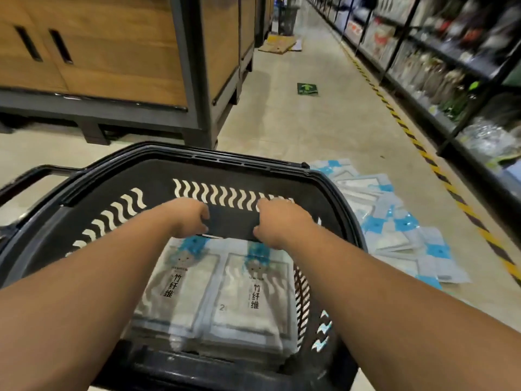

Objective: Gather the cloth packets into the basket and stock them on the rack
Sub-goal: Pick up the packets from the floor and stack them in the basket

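With our left hand (188, 218) and right hand (279, 224) gripping the packets (217, 294) in curled fingers at 12 o'clock, we should settle both stacks flat in the basket (197, 157).

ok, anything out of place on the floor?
Yes: a loose heap of cloth packets lies splayed on the floor right of the basket, not yet gathered. Flattened cardboard also lies on the floor farther down the aisle.

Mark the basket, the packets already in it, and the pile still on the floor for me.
basket (225, 161): head view, far rim.
packets in the basket (253, 314): head view, front face of the right-hand packet.
pile on the floor (394, 230): head view, middle of the heap, right of the basket.
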